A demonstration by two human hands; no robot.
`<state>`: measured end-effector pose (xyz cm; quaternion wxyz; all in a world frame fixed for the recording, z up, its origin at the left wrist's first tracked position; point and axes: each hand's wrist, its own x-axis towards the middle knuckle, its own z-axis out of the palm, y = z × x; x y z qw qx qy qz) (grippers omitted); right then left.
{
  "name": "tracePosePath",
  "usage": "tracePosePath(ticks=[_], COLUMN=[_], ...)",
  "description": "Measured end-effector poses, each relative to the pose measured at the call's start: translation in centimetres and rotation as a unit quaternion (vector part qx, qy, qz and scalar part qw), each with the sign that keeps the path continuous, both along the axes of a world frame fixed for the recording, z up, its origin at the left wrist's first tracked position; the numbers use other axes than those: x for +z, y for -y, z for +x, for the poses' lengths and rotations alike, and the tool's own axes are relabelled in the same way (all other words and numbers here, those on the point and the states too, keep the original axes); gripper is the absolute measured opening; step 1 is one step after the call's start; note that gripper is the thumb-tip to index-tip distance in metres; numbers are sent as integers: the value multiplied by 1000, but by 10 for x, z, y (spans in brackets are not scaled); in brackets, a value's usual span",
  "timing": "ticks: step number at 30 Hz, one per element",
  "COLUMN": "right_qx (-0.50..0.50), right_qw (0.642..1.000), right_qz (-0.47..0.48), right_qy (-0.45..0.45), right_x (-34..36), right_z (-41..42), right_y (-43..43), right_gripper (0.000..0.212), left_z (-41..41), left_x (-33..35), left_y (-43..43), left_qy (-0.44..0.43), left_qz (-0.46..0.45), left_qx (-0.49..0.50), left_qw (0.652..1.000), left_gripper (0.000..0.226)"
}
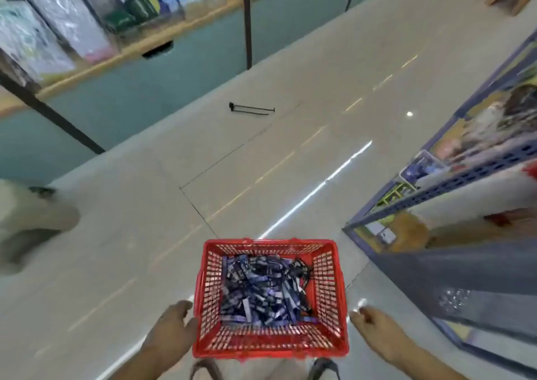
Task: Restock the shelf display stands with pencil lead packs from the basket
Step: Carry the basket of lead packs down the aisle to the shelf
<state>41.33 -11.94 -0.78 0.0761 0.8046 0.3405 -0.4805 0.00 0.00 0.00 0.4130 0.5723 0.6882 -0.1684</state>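
The shelf unit (465,182) on the right, blurred and with no legible label, stands just beside the red basket (271,347), which rests on the floor tiles (145,234) with the pencil lead packs (261,289) heaped inside; a loose display hook (251,109) lies on the floor well apart. The left hand (171,327) touches the basket's left wall, fingers spread and holding nothing, while the right hand (374,330) hovers near the right wall, loosely open and empty. Judged best: steady the basket, pick one pack by its end; print on packs unreadable
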Motion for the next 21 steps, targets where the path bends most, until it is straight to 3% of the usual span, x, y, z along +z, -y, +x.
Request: tracePosePath(ticks=[2, 3, 6, 10, 12, 15, 18, 21], right_qx=[-22, -14, -82, -275, -271, -234, -234, -231], right_qw=[1000, 1000, 996, 957, 957, 969, 970, 972], right_qz=[4, -11, -12, 22, 42, 59, 41, 40], right_qy=[0, -8, -35, -85, -90, -50, -43, -23], right_x=[-43, -55, -99, -156, -172, -193, -200, -190], right_z=[6, 3, 4, 11, 4, 1, 5, 6], right_y=[0, -6, -17, -15, -10, -6, -11, -13], right_gripper=[114, 112, 77, 57, 42, 46, 42, 39], left_z=[1, 0, 0, -3, -9, -8, 1, 1], left_x=[-46, -71, -129, -186, -208, -217, -204, -191], left_y=[1, 1, 3, 10, 13, 8, 3, 2], left_qy=[11, 14, 3, 38, 39, 49, 53, 56], left_qz=[8, 11, 4, 3, 1, -17, -31, -31], left_qx=[28, 38, 81, 149, 176, 213, 235, 224], left_qw=[1000, 999, 997, 988, 984, 976, 970, 972], left_gripper=[43, 43, 43, 49, 53, 52, 32, 38])
